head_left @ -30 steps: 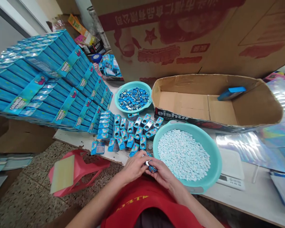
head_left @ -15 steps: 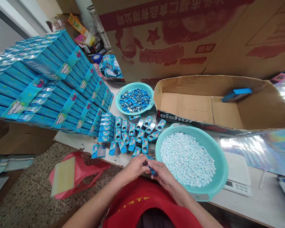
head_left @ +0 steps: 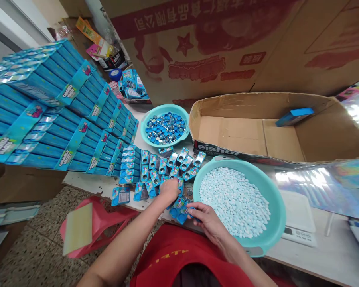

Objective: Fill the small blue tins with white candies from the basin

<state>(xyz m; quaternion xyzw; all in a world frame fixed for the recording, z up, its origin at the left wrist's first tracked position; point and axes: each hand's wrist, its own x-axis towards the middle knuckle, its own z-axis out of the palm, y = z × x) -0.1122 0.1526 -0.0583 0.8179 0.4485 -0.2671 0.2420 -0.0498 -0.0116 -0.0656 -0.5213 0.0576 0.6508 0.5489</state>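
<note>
The left hand (head_left: 169, 191) reaches over the small blue boxes (head_left: 154, 177) on the worktop (head_left: 332, 251). Its fingertips are hidden, so I cannot tell how wide they are or if they hold a box. The right hand (head_left: 208, 220) is just to the right, fingers curled in, with something blue at the tips, likely blue caps (head_left: 165, 128) like those in the far small bowl (head_left: 167, 108).

The boxes look light, stiff and shiny. They could slip or tip over, so pinching the two sides is best.

The worktop is white, with chipped paint. The big bowl (head_left: 277, 203) of white bits stands right. A tall stack of blue packs (head_left: 74, 123) is left, and a red stool (head_left: 101, 225) is on the speckled floor (head_left: 44, 233).
</note>
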